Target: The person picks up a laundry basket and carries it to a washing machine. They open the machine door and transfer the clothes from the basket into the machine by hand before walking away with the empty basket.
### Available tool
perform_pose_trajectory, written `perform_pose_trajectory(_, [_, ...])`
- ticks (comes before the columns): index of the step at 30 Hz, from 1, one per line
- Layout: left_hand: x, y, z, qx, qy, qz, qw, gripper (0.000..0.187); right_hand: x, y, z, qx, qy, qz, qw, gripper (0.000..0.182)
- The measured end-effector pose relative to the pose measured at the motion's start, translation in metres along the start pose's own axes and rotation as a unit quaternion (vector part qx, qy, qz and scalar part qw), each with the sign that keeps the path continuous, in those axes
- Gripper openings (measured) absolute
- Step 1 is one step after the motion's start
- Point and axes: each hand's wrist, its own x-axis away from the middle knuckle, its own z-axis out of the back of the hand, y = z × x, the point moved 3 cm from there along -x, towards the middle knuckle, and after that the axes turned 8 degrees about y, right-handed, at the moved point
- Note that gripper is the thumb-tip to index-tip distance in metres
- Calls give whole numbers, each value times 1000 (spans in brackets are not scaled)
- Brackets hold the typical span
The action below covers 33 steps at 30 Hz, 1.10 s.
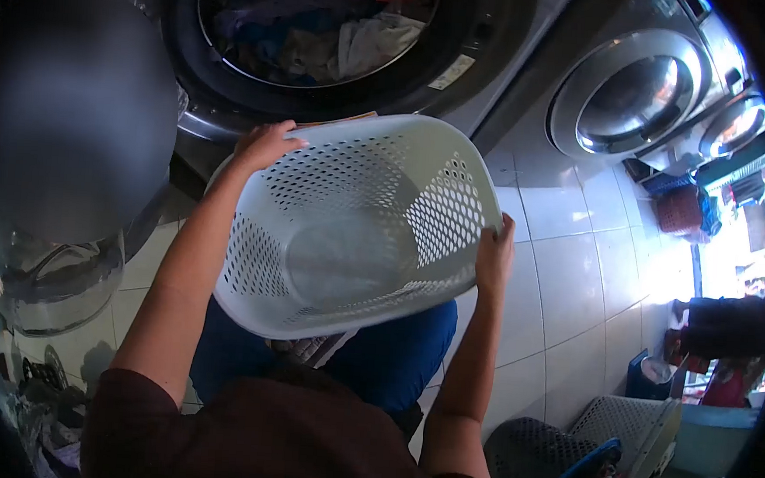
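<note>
Between my hands is a white plastic laundry basket [347,246] with perforated sides, and its inside shows no contents. My left hand [267,147] grips the far left part of the rim, fingers over the edge. On the right side of the rim, my right hand [494,253] is closed with the thumb on top. The basket is tipped toward me above my knees. Just beyond it is the round opening of a dark front-load washing machine [260,100]. Mixed clothes [342,48] lie inside its drum.
At left is the machine's open glass door [47,284], beside a blurred grey shape. A second machine [645,93] stands to the right. Other baskets [625,420] are at lower right, a red-brown basket [679,211] farther off. Pale tiles [573,277] cover the floor.
</note>
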Motion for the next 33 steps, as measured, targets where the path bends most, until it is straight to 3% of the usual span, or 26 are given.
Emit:
perform_pose_trajectory(4, [3,0,-2,30,-1,-15,999,56,7,16,1,-88,7,-60,994,32])
perform_pose_trajectory(8, [4,-1,-1,33,33,-109,993,42,4,31,-7,-157,-18,-83,984,30])
perform_pose_trajectory(13, [6,1,8,33,-37,-79,996,37,9,12,-1,-128,-22,-110,985,27])
perform_pose_trajectory(16, [7,-2,6,51,-41,-69,995,35,13,18,1,-200,-25,-141,969,27])
perform_pose_trajectory(21, [1,-11,12,52,-36,-92,994,30,10,13,4,-125,-21,-185,974,25])
perform_pose_trajectory(24, [-2,-5,17,118,-80,-38,989,30,11,11,3,-115,-20,-229,966,24])
perform_pose_trajectory(30, [-6,-2,3,52,-79,-18,995,29,11,14,2,-151,-18,-258,954,24])
perform_pose_trajectory(32, [-8,5,0,-21,-59,-10,998,37,10,10,0,-173,-14,-247,953,25])
perform_pose_trajectory(33, [-9,10,0,-60,-55,-2,997,39,9,11,2,-113,-21,-240,964,24])
